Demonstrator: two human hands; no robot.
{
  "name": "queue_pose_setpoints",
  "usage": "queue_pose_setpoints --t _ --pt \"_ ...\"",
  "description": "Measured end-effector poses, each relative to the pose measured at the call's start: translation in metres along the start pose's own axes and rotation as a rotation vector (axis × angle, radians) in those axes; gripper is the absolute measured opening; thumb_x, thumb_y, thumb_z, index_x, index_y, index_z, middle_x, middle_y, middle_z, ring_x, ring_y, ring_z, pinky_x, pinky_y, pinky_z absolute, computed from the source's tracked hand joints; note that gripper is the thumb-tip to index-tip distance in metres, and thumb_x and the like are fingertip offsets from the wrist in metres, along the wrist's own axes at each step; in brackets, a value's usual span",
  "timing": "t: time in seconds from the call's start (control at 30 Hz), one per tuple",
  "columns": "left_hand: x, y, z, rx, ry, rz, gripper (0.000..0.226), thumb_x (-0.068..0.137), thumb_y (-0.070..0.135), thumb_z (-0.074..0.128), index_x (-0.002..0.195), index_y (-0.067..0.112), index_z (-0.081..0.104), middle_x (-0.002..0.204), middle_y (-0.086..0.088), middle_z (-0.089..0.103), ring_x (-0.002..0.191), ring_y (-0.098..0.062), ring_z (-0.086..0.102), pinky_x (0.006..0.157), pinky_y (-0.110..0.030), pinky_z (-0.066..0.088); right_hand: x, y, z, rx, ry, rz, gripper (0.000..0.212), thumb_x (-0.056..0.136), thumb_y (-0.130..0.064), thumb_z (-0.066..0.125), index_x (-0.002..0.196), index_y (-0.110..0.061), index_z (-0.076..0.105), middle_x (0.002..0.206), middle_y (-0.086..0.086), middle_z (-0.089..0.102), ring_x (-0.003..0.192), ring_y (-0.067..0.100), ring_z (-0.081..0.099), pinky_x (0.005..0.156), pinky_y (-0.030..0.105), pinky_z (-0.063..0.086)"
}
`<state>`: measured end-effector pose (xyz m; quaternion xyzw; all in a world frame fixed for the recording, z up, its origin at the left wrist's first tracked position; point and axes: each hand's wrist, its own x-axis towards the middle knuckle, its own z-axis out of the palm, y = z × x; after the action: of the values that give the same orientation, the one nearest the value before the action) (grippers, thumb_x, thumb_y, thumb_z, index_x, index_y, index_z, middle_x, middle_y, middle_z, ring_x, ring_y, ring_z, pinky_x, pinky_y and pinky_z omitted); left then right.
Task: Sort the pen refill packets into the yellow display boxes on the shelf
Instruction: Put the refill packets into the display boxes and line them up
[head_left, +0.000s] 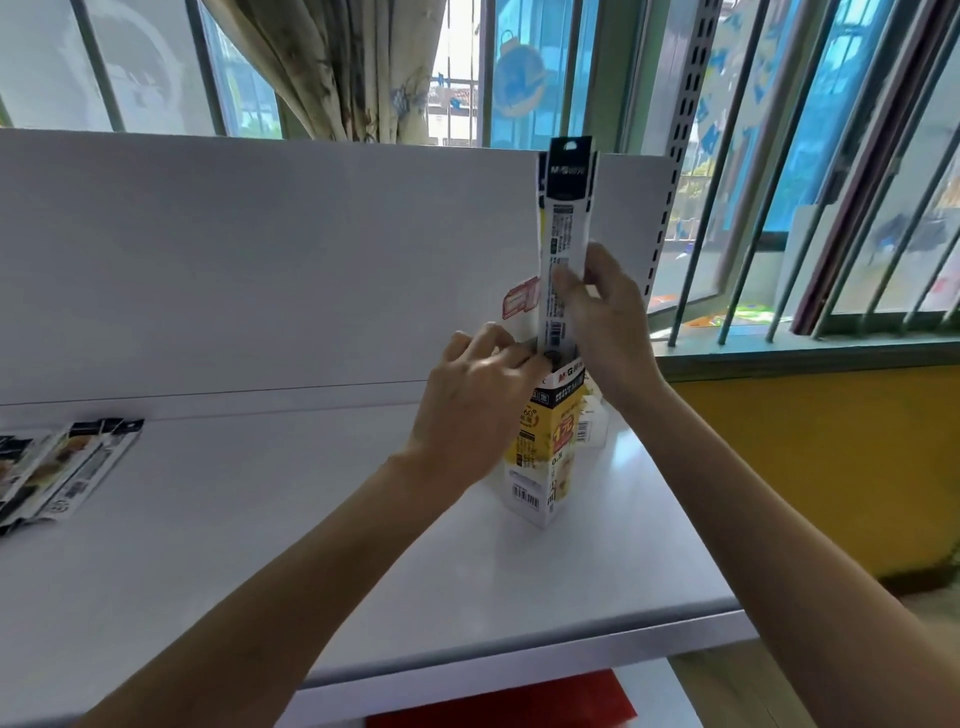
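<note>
Standing upright, the refill packet (563, 244) has its bottom end down in the open top of the yellow display box (545, 447) on the white shelf (260, 519). Right hand (608, 322) pinches the packet's middle, left hand (478, 395) grips the box's rim. More packets (62, 467) lie far left.

2 bare forearms entering from the bottom edge, no sleeves visible up to the frame border, left hand (475, 395) and right hand (605, 322) both uncovered, slim wrists, short plain fingernails, fingers partly blurred
</note>
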<state>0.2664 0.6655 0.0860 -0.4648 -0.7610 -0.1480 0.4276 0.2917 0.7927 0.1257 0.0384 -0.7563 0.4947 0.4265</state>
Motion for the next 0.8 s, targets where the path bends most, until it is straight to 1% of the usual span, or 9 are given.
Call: queue_pose_setpoints --t 0.1,0.23,0.33,0.43,0.53,0.6,0.67,0.73,0.8 --pt "0.001 0.001 0.002 -0.014 -0.011 -0.009 0.015 0.076 0.023 0.07 0.088 0.014 0.072 0.09 0.0 0.073 0.087 -0.024 0.064 0.073 -0.035 0.05 -0.001 0.003 -0.005 -0.134 0.029 -0.039 0.008 0.096 -0.018 0.046 0.095 -0.02 0.054 0.096 -0.008 0.057 0.085 0.008 0.059 0.066 0.014 0.054" --pt "0.002 0.001 0.003 -0.011 0.002 -0.014 0.014 0.076 0.021 0.071 0.087 0.014 0.072 0.088 0.0 0.073 0.084 -0.024 0.065 0.071 -0.036 0.05 0.001 0.006 -0.014 -0.275 -0.014 -0.076 0.016 0.092 -0.018 0.055 0.103 -0.011 0.065 0.089 -0.01 0.061 0.077 -0.001 0.057 0.063 0.004 0.046" --pt "0.003 0.0 0.003 -0.025 -0.012 -0.025 0.018 0.08 0.023 0.062 0.091 0.013 0.071 0.089 0.0 0.073 0.086 -0.025 0.064 0.071 -0.036 0.049 -0.008 0.02 -0.018 -0.311 -0.119 -0.009 0.012 0.088 -0.019 0.062 0.093 -0.012 0.068 0.079 -0.01 0.064 0.072 0.004 0.062 0.061 0.013 0.049" --pt "0.004 0.0 0.005 -0.035 -0.007 -0.021 0.017 0.074 0.015 0.073 0.091 0.012 0.071 0.089 -0.001 0.073 0.088 -0.025 0.064 0.072 -0.035 0.049 -0.009 0.026 -0.024 -0.246 -0.139 0.074 0.02 0.083 -0.027 0.067 0.099 -0.016 0.067 0.085 -0.008 0.066 0.079 0.008 0.064 0.068 0.023 0.053" --pt "0.006 0.001 0.006 -0.05 -0.007 -0.008 0.02 0.071 0.013 0.077 0.09 0.012 0.072 0.088 -0.001 0.074 0.086 -0.024 0.065 0.071 -0.036 0.049 0.001 0.017 -0.023 -0.199 -0.08 0.036 0.028 0.081 -0.036 0.067 0.101 -0.016 0.063 0.092 -0.007 0.065 0.085 0.01 0.06 0.076 0.024 0.05" --pt "0.006 0.001 0.006 -0.052 -0.008 -0.009 0.021 0.07 0.012 0.078 0.09 0.011 0.072 0.088 -0.002 0.074 0.086 -0.025 0.065 0.071 -0.035 0.05 0.008 0.01 -0.022 -0.217 0.004 0.008 0.012 0.084 -0.032 0.065 0.088 -0.02 0.061 0.085 -0.009 0.063 0.079 0.006 0.057 0.075 0.02 0.048" --pt "0.005 0.001 0.008 -0.031 -0.013 -0.018 0.022 0.07 0.011 0.077 0.09 0.01 0.071 0.089 -0.002 0.073 0.088 -0.025 0.064 0.072 -0.035 0.049 0.009 0.012 -0.022 -0.302 0.034 0.016 0.016 0.084 -0.026 0.065 0.073 -0.019 0.057 0.079 -0.004 0.06 0.071 0.007 0.053 0.069 0.022 0.045" --pt "0.003 0.003 0.011 -0.026 -0.014 -0.034 0.022 0.073 0.009 0.072 0.094 0.008 0.068 0.093 -0.004 0.072 0.093 -0.026 0.063 0.073 -0.036 0.049 0.003 0.024 -0.024 -0.369 -0.056 0.08 0.021 0.083 -0.022 0.066 0.068 -0.012 0.056 0.074 0.005 0.059 0.066 0.017 0.054 0.066 0.033 0.048" --pt "0.001 0.007 0.013 -0.05 -0.034 -0.054 0.025 0.077 0.016 0.061 0.099 0.007 0.065 0.099 -0.005 0.069 0.099 -0.026 0.06 0.076 -0.037 0.05 -0.006 0.034 -0.027 -0.35 -0.115 0.156 0.019 0.082 -0.021 0.065 0.074 -0.005 0.061 0.076 0.012 0.063 0.07 0.028 0.062 0.069 0.045 0.054"
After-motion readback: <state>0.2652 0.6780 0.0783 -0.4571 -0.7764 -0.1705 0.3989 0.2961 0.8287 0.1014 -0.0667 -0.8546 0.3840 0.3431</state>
